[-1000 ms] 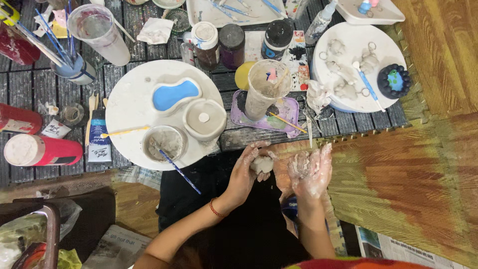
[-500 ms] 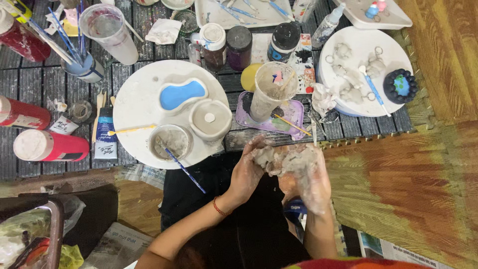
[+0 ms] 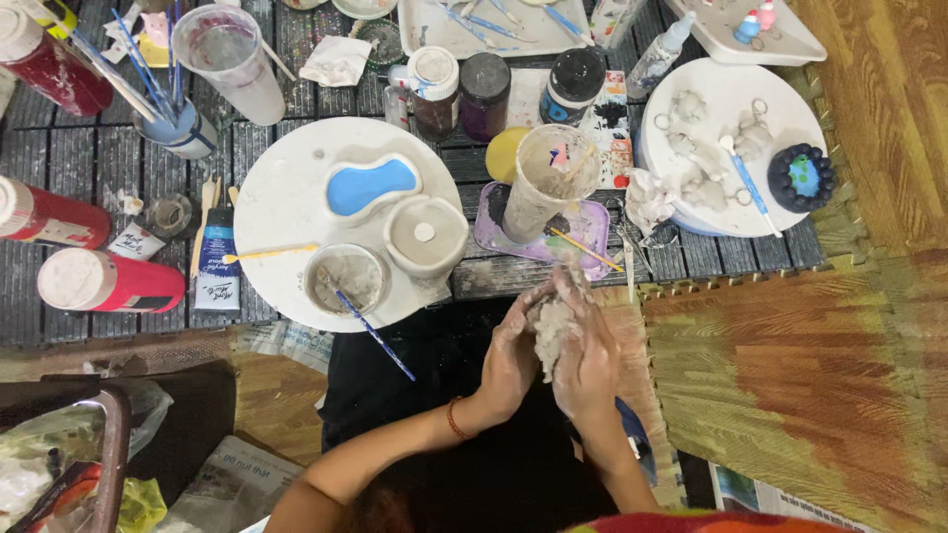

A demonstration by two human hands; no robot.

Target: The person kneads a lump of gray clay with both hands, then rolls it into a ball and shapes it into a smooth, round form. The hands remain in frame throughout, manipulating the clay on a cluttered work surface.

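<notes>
two hands press a pale lump of clay (image 3: pixel 549 331) between them: the left hand (image 3: pixel 509 360) cups it from the left, the right hand (image 3: pixel 590 350) closes over it from the right, both smeared grey. the lump stands roughly upright between the palms, equally near to each. just beyond the fingertips lies a purple tray (image 3: pixel 585 232) with a plastic cup (image 3: pixel 548 183); left of the left hand, a white round palette (image 3: pixel 286 197)

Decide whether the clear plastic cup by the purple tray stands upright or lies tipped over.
Upright. The cup shows its round open rim facing up at the camera, its base on the purple tray, its smeared walls tapering down to it.
</notes>
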